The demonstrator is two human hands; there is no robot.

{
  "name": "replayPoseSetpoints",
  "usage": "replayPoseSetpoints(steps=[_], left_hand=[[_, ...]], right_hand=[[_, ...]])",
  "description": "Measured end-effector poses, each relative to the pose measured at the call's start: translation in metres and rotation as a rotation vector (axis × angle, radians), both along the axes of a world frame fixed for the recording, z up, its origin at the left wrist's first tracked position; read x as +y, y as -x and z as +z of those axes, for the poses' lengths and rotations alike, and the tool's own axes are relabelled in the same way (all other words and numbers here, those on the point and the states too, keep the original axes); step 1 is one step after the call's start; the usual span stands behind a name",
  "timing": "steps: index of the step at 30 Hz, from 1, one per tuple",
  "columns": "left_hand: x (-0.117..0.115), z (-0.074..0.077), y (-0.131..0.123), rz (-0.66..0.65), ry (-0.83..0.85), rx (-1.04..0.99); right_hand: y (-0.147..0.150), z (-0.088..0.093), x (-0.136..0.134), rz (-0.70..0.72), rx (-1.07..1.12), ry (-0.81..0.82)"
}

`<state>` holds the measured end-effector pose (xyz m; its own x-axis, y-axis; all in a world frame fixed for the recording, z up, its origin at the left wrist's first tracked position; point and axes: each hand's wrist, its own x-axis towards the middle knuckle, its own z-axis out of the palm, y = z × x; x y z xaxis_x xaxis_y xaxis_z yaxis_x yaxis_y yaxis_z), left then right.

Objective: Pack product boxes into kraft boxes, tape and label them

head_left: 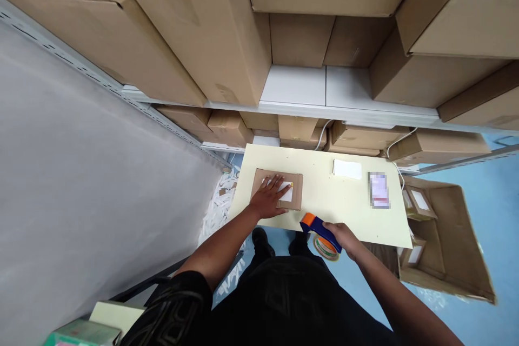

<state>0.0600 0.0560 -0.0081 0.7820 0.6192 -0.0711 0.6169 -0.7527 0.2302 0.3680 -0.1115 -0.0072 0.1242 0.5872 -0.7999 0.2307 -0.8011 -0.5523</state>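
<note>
My left hand lies flat with its fingers spread on a small cardboard box at the left of the pale table. Under the fingers a white label with a yellow mark partly shows. In my right hand is a tape dispenser, dark blue with an orange end, gripped by its handle. Its tape roll hangs below, just past the table's front edge. The dispenser is to the right of the box and apart from it.
On the table lie a white stack of paper or labels and a blurred-out phone-like object. A big open carton holding labelled boxes stands at the right. Shelves of cartons rise behind; shredded paper covers the floor at left.
</note>
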Motion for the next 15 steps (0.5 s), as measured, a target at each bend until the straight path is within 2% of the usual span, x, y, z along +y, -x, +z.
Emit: replayPoseSetpoints(steps=[3, 6, 9, 11, 15], left_hand=[[0.0, 0.001, 0.001, -0.005, -0.003, -0.009], [0.002, 0.003, 0.001, -0.012, 0.01, -0.01], [0.002, 0.007, -0.001, -0.007, 0.033, 0.003], [-0.002, 0.012, -0.005, 0.009, 0.045, 0.016], [-0.025, 0.025, -0.01, 0.125, 0.008, -0.008]], right_hand=[[-0.013, 0.007, -0.019, -0.102, -0.073, -0.089], [-0.024, 0.011, -0.014, -0.137, -0.313, -0.227], [-0.035, 0.01, 0.006, -0.026, -0.516, -0.327], [-0.041, 0.004, 0.019, 0.041, -0.539, -0.349], [-0.049, -0.015, 0.038, 0.168, -0.606, -0.421]])
